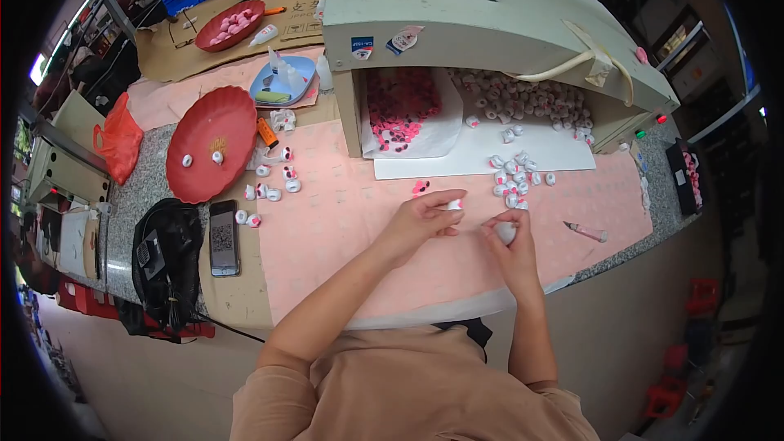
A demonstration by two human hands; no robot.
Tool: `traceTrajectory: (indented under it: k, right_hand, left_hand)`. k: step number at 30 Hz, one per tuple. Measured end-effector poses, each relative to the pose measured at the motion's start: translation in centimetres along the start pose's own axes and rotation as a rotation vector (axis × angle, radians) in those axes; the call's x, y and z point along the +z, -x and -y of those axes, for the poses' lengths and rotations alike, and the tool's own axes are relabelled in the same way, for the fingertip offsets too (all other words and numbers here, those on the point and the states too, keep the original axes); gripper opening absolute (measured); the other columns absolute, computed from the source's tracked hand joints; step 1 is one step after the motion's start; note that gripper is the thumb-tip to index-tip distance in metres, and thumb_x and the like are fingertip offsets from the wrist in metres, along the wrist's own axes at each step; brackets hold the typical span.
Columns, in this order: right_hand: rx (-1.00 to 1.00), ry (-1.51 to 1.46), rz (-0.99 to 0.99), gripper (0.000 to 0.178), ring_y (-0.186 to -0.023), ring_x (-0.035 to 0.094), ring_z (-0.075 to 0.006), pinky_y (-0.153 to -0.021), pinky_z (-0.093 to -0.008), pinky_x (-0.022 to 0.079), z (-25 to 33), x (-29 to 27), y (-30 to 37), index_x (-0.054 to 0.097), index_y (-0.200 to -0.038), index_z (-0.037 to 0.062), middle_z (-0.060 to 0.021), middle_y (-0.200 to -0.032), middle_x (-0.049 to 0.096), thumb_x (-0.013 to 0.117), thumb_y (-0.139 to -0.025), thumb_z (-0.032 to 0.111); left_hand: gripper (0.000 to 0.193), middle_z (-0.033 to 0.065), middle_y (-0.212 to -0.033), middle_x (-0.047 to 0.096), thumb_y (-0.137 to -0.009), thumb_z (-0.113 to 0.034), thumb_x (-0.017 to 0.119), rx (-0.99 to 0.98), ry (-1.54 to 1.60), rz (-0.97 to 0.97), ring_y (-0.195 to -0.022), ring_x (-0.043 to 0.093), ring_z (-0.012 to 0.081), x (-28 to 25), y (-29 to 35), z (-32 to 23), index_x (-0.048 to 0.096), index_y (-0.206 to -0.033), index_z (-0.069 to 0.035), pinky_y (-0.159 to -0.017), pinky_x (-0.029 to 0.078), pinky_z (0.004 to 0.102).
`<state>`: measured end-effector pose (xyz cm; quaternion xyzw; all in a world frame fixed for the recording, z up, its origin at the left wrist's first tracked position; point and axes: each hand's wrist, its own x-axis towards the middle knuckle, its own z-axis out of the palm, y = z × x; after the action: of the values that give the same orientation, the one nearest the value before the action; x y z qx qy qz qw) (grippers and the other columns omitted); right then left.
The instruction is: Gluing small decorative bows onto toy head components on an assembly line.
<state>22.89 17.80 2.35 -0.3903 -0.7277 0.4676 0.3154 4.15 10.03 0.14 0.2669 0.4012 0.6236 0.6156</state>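
Note:
My left hand [425,216] pinches a small white piece [454,205] between thumb and fingers over the pink mat [343,229]. My right hand [506,237] is closed around a small white cap-like part [506,232], just right of the left hand and almost touching it. A small pink piece [420,188] lies on the mat just beyond my left hand. Several white and pink parts [510,175] lie in a loose cluster right behind my right hand.
A beige box-like hood [490,24] stands behind, with piles of pink bits [400,106] and white parts [531,98] under it. A red tray [214,143], a phone [223,237], a black bag [167,261] and loose parts [273,184] lie left. A pink pen [586,232] lies right.

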Motion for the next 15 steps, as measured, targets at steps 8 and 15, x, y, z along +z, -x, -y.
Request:
traceTrajectory:
  k: [8,15]
  right_hand:
    - [0.067,-0.352,0.257,0.032,-0.075,0.055,-0.0097,-0.067,-0.0246,0.047,1.3,5.5,1.2,0.052,-0.116,0.0007,-0.0059,-0.092,0.06,0.064,-0.088,0.01]
    - [-0.28,-0.308,-0.008,0.018,-0.071,0.052,-0.0121,-0.064,-0.025,0.044,-1.3,7.7,1.5,0.053,-0.1,0.0009,-0.0079,-0.086,0.057,0.064,-0.087,0.008]
  left_hand:
    - [0.039,0.0045,-0.111,0.058,-0.092,-0.003,0.057,-0.044,0.078,-0.351,-0.096,0.06,0.0128,-4.6,7.3,-1.2,0.053,-0.131,-0.005,-0.087,0.054,0.0296]
    - [0.041,0.0067,-0.115,0.055,-0.088,0.006,0.059,0.27,-0.42,-0.33,-0.103,0.06,0.016,-4.4,7.2,1.2,0.053,-0.128,-0.001,-0.088,0.053,0.0269]
